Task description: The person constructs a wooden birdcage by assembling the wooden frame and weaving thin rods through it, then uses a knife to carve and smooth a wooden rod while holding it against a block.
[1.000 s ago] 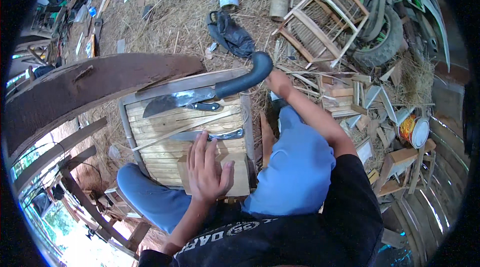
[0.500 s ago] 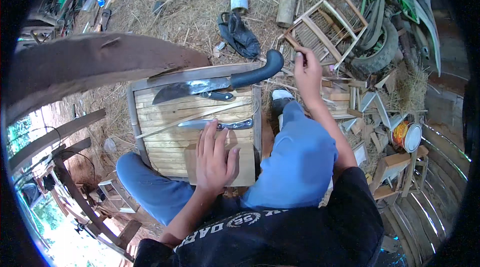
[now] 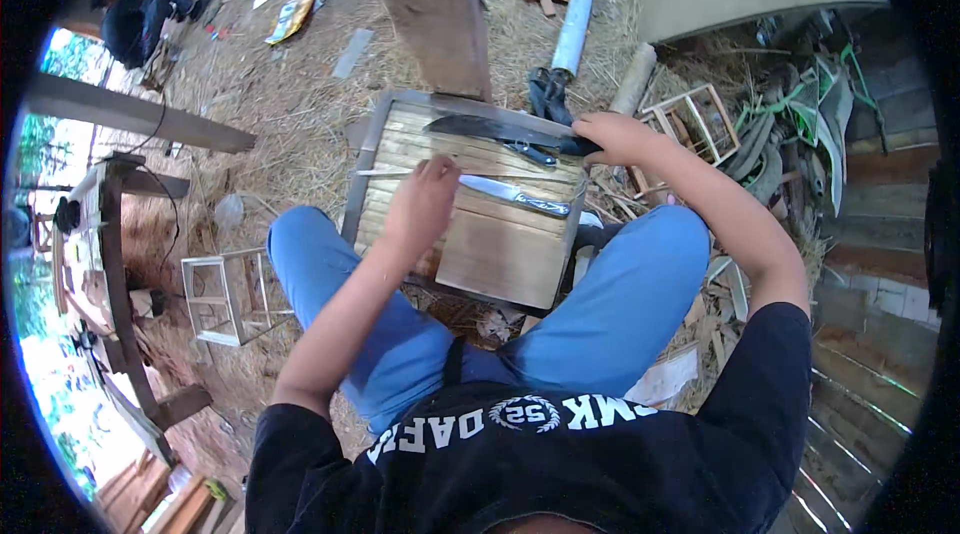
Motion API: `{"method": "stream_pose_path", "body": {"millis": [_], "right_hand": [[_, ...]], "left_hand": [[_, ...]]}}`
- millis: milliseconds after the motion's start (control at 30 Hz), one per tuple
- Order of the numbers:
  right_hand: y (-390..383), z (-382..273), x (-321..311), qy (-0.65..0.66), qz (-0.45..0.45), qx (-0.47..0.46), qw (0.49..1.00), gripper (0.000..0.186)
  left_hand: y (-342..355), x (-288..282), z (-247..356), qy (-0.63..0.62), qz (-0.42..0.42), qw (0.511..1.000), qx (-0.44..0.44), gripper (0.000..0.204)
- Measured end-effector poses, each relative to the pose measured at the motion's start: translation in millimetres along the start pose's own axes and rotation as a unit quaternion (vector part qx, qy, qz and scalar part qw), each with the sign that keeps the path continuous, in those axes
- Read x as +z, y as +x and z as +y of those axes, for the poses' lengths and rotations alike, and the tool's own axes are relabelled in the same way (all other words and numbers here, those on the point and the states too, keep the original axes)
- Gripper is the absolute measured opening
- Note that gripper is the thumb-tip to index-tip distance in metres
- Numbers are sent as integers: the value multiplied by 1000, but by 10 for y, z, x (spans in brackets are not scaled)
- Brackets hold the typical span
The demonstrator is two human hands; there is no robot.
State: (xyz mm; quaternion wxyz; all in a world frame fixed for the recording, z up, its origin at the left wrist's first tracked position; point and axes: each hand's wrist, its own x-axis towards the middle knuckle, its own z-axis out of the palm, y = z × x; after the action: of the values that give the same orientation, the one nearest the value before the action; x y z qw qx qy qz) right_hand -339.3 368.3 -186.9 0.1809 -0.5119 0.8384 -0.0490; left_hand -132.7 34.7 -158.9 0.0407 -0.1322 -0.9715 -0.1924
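A low slatted bamboo table [image 3: 395,119] stands between my knees. My right hand [image 3: 625,142] is closed around the black handle of a machete [image 3: 475,126], whose dark blade lies along the table's far side. My left hand [image 3: 422,202] is over the table's left half, fingers bent together on a thin bamboo strip [image 3: 383,173]; its fingertips partly hide the strip. Just right of those fingertips is a knife [image 3: 500,191] with a shiny blade and patterned handle. A smaller black-handled knife [image 3: 530,152] sits beside the machete. A flat wooden board [image 3: 505,252] covers the near right corner.
A thick wooden post [image 3: 425,9] rises behind the table. A pale tube [image 3: 575,19] and a slatted wooden frame [image 3: 725,134] lie beyond my right hand. A light frame [image 3: 232,299] stands left of my knee. A person [image 3: 135,24] is at the far left.
My right hand has come onto the machete handle from beyond it. My left hand has moved off the board and knife to the strip, fingers now bent. The view has shifted.
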Motion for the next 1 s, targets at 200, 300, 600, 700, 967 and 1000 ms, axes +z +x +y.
{"method": "stream_pose_path", "body": {"millis": [200, 300, 600, 700, 967, 1000], "right_hand": [[7, -478, -403, 30, -89, 156, 983, 50], [-151, -671, -545, 45, 11, 154, 987, 49], [-216, -1886, -740, 91, 141, 388, 906, 59], [-250, -2159, -502, 189, 208, 408, 869, 62], [-50, -2960, -132, 282, 364, 406, 789, 48], [-25, -2970, -23, 302, 401, 394, 770, 44]], "left_hand": [[-206, -17, -439, 142, -37, 989, -11, 14], [-221, 1, -516, 145, -5, 989, 31, 15], [-241, -141, -1001, 64, -36, 994, 78, 18], [-457, -420, -1000, -23, 9, 998, 63, 15], [-1051, -1299, -705, -147, 101, 983, 51, 18], [-1095, -1324, -670, -149, 109, 982, 49, 15]]}}
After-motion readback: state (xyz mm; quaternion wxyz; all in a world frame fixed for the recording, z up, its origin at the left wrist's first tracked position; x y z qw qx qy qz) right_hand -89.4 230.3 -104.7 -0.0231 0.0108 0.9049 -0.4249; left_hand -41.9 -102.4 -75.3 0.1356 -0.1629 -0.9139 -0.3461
